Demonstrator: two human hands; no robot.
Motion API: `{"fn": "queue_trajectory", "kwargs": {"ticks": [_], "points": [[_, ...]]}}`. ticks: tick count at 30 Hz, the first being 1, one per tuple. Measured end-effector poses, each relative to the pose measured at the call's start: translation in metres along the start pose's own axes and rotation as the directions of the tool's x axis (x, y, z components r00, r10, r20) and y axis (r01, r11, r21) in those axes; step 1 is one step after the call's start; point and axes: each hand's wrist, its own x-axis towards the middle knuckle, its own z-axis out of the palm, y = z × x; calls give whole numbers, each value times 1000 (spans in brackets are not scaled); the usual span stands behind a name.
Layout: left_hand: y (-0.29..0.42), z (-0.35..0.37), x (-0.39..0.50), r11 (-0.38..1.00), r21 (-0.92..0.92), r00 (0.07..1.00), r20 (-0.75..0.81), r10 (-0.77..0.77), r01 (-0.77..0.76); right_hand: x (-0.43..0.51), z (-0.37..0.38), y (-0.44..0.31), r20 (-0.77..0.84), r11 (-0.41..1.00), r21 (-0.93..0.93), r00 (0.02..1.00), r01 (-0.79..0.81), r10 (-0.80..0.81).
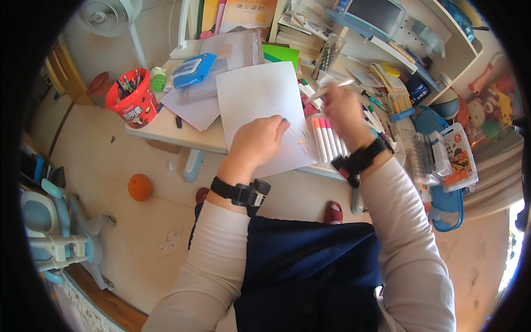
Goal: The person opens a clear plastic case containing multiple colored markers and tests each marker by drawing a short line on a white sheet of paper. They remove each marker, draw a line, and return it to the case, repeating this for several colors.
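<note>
My left hand (258,140) is over a sheet of white paper (259,93), its fingertips pinched on a small teal piece (284,120) that looks like a marker cap. Most of that piece is hidden by the fingers. Raised to the right of the sheet, my right hand (343,108) grips a white marker (327,90), blurred and slanting up to the right. Short coloured strokes (302,142) mark the paper's lower right part. Below my right hand, a clear case holds several white markers (324,143) with orange and pink ends.
A red bucket of pens (135,101) stands at the desk's left edge (178,139), near a blue wipes pack (194,70). A clear pen holder (329,56) stands at the back. Plastic cases (439,157) crowd the right. An orange ball-like object (140,187) lies on the floor.
</note>
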Motion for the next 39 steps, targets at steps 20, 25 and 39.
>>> {"fn": "queue_trajectory", "kwargs": {"ticks": [20,25,39], "points": [[-11,30,-3,983,161,975,189,-119,89,-18,34,16,467,767,551,883,-330,44],[-11,30,-1,980,176,970,205,-130,94,-8,34,22,455,842,475,891,-256,14],[-7,25,0,981,147,959,231,-161,130,-7,30,9,386,736,612,922,-289,41]]}}
